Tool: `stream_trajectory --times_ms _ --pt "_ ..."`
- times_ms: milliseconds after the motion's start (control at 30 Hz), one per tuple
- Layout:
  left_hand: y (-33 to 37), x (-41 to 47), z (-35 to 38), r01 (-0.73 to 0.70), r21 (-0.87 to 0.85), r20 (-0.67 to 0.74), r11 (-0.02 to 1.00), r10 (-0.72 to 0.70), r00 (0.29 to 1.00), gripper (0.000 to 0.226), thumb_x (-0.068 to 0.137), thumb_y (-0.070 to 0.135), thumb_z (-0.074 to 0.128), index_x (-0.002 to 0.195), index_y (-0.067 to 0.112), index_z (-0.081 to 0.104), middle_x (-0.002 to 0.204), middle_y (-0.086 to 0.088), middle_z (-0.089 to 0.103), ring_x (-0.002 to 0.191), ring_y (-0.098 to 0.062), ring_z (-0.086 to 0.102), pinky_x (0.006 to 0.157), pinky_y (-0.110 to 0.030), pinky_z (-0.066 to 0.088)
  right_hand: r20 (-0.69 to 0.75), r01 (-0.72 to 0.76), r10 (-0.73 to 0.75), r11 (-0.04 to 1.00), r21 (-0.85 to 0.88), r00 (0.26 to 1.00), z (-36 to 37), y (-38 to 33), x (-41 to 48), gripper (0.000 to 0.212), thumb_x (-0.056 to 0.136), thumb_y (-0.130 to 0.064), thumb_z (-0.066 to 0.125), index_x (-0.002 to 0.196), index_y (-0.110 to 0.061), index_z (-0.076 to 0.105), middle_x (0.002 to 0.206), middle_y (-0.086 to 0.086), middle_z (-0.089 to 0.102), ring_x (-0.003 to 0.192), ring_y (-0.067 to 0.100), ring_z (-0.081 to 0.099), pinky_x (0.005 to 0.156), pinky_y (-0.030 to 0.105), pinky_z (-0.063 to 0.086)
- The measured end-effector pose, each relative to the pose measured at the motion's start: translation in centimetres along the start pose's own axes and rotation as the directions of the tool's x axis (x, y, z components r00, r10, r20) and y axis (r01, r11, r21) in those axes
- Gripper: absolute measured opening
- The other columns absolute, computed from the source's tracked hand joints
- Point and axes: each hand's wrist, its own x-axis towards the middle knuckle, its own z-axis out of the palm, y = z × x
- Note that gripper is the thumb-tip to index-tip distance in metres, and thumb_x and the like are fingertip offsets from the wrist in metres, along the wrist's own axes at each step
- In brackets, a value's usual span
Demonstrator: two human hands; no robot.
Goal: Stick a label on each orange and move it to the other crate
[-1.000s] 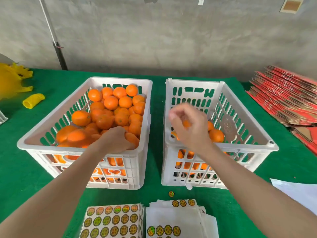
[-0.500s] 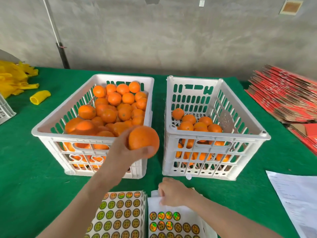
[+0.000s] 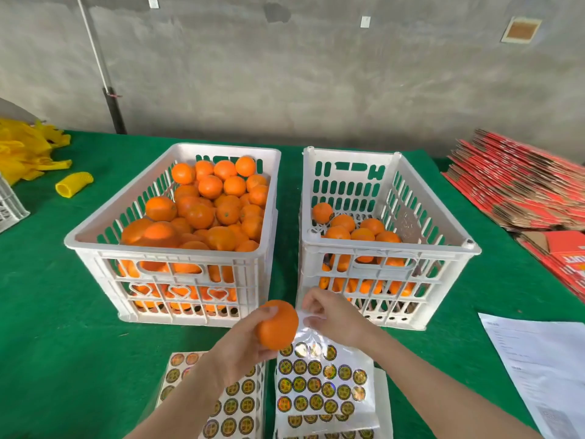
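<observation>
- Left hand curled round a round orange fruit, held aloft just in front of the near right corner of the full white slatted plastic crate;
- Right hand further right of that crate, fingertips pinching the top edge of a glossy sheet of round gold labels;
- Second white slatted crate, part-filled, beside the full crate's right wall.
</observation>
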Motion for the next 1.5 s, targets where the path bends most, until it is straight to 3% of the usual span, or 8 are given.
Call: stream_trajectory --times_ms 100,300,467,767,900,1033,1233,1500 --pt "0.0 0.5 0.2 0.024 -0.101 -0.003 0.995 -0.025 1.000 0.079 0.058 0.045 0.074 0.128 0.017 0.049 0.113 -0.018 0.063 0.090 -0.031 0.066 0.078 -0.040 0.054 -0.264 0.168 -0.216 0.967 -0.191 0.940 1.7 -0.3 -1.6 0.010 0.082 -0.016 0.071 0.089 -0.011 0.068 0.096 0.005 0.057 0.095 0.020 0.050 0.084 0.029 0.038" --pt "-0.1 0.9 0.2 0.078 -0.152 0.033 0.985 -0.074 0.997 0.070 0.068 0.047 0.067 0.125 0.009 0.054 0.080 -0.010 0.065 0.057 -0.017 0.061 0.057 -0.027 0.046 -0.248 0.243 -0.348 0.896 -0.371 0.904 3.8 -1.3 -3.1 0.021 0.069 -0.027 0.080 0.084 -0.014 0.075 0.085 0.006 0.060 0.081 0.026 0.058 0.074 0.031 0.043" --pt "0.0 1.3 0.1 0.128 -0.178 0.062 0.976 -0.118 0.991 0.063 0.069 0.051 0.062 0.114 0.007 0.058 0.085 -0.012 0.060 0.068 -0.019 0.050 0.066 -0.030 0.038 -0.208 0.181 -0.231 0.956 -0.232 0.951 4.8 -1.2 -3.2 0.021 0.089 -0.024 0.059 0.099 -0.012 0.072 0.102 0.006 0.060 0.102 0.021 0.051 0.085 0.022 0.034" --pt "-0.4 1.5 -1.0 0.145 -0.061 0.082 0.988 -0.140 0.987 0.073 0.063 0.041 0.071 0.125 0.008 0.050 0.102 -0.018 0.063 0.080 -0.029 0.065 0.070 -0.037 0.054 -0.232 -0.048 0.110 0.965 0.259 0.966 4.7 -1.1 -3.7 0.021 0.086 -0.010 0.064 0.070 -0.022 0.059 0.072 -0.006 0.060 0.069 0.008 0.054 0.069 0.023 0.046" --pt "-0.8 0.8 -1.0 -0.009 0.284 -0.014 0.959 0.013 1.000 0.092 0.051 0.044 0.078 0.132 0.014 0.046 0.122 -0.011 0.058 0.110 -0.027 0.056 0.093 -0.038 0.045 -0.298 -0.121 0.274 0.887 0.445 0.914 3.5 -1.0 -3.5 0.022 0.089 -0.010 0.061 0.070 -0.020 0.056 0.073 -0.001 0.060 0.071 0.013 0.054 0.069 0.015 0.042" --pt "0.1 -0.2 -0.2 -0.214 0.457 0.077 0.863 0.201 0.977 0.093 0.039 0.046 0.081 0.124 0.035 0.048 0.125 -0.002 0.053 0.111 -0.023 0.055 0.088 -0.034 0.048 -0.341 -0.063 0.296 0.830 0.554 0.892 1.6 -1.7 -3.2 0.015 0.093 -0.014 0.056 0.078 -0.013 0.058 0.087 0.007 0.063 0.089 0.023 0.059 0.083 0.033 0.051" --pt "1.0 -0.6 1.3 -0.260 -0.081 0.254 0.962 0.272 0.928 0.097 0.042 0.010 0.095 0.128 0.028 0.053 0.129 -0.018 0.055 0.114 -0.043 0.058 0.086 -0.040 0.055 -0.326 0.117 0.271 0.580 0.806 0.906 -0.8 -4.7 -3.4 0.011 0.095 -0.008 0.051 0.085 -0.007 0.058 0.092 0.012 0.070 0.089 0.021 0.068 0.074 0.031 0.057" --pt "2.8 -1.0 2.3 -0.201 -0.198 0.341 0.959 0.260 0.903 0.108 0.045 0.030 0.096 0.139 0.018 0.043 0.115 -0.014 0.063 0.096 -0.027 0.065 0.073 -0.033 0.053 -0.369 0.257 0.007 0.707 0.659 0.929 -1.9 -6.3 -4.0 0.047 0.078 0.003 0.068 0.108 -0.024 0.043 0.120 0.005 0.060 0.119 0.014 0.055 0.102 0.034 0.045"
